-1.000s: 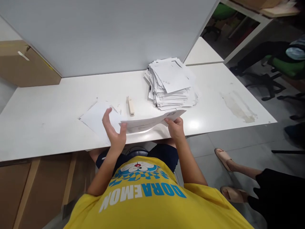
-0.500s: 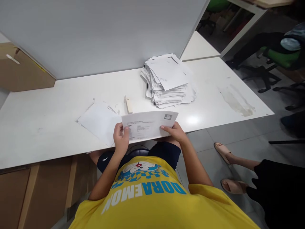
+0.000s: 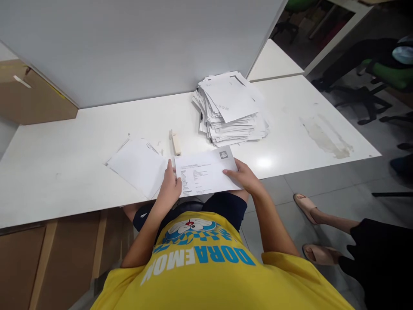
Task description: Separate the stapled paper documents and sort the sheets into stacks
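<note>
White surface (image 3: 64,172) in front of you carries a paper stack (image 3: 230,110) and a stapler (image 3: 176,143). Your left hand (image 3: 170,187) and right hand (image 3: 243,177) both pinch 1 printed sheet (image 3: 206,172) at its near edge.

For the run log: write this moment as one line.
left hand: holds printed sheet | right hand: holds same sheet | behind: paper stack, stapler

- Printed sheet (image 3: 206,172): white, folded to a wide strip, small dark logo at its top right corner, lying over the table's (image 3: 64,172) near edge.
</note>
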### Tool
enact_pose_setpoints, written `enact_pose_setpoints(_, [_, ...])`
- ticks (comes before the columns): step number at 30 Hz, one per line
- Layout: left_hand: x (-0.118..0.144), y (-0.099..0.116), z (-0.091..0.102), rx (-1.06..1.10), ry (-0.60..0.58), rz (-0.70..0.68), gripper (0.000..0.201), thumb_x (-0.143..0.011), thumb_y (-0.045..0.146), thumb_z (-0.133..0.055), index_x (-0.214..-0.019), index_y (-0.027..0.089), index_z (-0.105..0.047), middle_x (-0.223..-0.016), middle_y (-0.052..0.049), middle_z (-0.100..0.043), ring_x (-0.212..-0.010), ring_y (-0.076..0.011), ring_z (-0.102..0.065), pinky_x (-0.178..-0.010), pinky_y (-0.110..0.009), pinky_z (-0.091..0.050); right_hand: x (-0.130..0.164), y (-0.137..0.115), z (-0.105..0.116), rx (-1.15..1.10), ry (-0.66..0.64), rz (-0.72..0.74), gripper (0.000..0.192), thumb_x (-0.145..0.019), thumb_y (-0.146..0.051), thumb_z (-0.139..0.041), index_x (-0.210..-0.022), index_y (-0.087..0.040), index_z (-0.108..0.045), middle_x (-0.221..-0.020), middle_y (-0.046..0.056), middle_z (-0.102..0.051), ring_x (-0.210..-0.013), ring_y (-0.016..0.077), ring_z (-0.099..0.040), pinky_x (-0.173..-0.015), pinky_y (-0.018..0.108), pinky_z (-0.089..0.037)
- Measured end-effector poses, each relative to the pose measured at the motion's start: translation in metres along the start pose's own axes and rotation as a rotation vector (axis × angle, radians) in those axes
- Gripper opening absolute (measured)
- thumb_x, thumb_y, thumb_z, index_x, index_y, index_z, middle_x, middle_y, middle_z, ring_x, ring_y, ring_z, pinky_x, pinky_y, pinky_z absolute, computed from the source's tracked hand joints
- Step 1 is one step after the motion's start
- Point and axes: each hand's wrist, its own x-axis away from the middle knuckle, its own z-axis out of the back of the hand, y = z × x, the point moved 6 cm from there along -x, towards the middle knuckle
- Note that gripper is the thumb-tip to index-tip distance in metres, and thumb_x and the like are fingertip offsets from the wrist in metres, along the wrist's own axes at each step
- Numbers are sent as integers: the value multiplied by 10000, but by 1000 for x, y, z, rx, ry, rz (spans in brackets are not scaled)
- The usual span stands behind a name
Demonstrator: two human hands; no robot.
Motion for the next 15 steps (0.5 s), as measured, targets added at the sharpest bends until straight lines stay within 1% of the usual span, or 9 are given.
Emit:
enact_pose_setpoints(3, [-2, 5, 2, -39, 51, -64, 759, -965, 293, -449, -1595, 192, -39, -1261, -173, -553, -951, -217, -649, -829, -365, -553, -3, -3, -2, 32, 20, 7, 513, -708, -375, -682, -1181, -177, -653, -1182, 116, -723, -1067, 319, -658, -936, 474, -526])
enact_pose_setpoints(6, [-1, 12, 9, -119, 113, -77, 746, -963, 340, -469, -1592, 184, -100, -1233, -178, -551, -947, -247, -652, -815, -385, -546, -6, -8, -4, 97, 40, 51, 515, -719, -377, -662, -1194, -180, -651, -1194, 117, -716, -1096, 328, -641, -965, 492, -503])
enact_pose_setpoints(9, [-6, 20, 20, -196, 170, -41, 724, -956, 350, -478, -1583, 175, -160, -1233, -175, -531, -1048, -286, -626, -868, -423, -532, -8, -9, -4, 139, 58, 85, 517, -726, -375, -648, -1209, -189, -647, -1208, 109, -712, -1113, 332, -631, -978, 502, -488])
enact_pose_setpoints(11, [-16, 24, 27, -234, 195, -35, 706, -944, 319, -482, -1573, 175, -195, -1272, -174, -515, -1149, -301, -577, -944, -453, -506, -10, -8, -2, 152, 53, 82, 518, -731, -378, -640, -1211, -185, -645, -1203, 110, -714, -1103, 333, -634, -968, 504, -491])
enact_pose_setpoints(13, [-29, 30, 31, -297, 189, -111, 672, -931, 274, -476, -1556, 179, -248, -1379, -181, -478, -1266, -316, -494, -1042, -487, -444, -11, -7, 1, 162, 47, 73, 510, -733, -380, -637, -1202, -178, -647, -1190, 112, -718, -1088, 333, -639, -954, 503, -498])
enact_pose_setpoints(15, [-41, 36, 28, -387, 133, -257, 660, -921, 234, -465, -1549, 172, -272, -1523, -174, -391, -1357, -332, -395, -1110, -512, -369, -12, -8, 4, 168, 46, 75, 498, -733, -377, -642, -1189, -178, -652, -1176, 111, -723, -1076, 332, -643, -941, 497, -505])
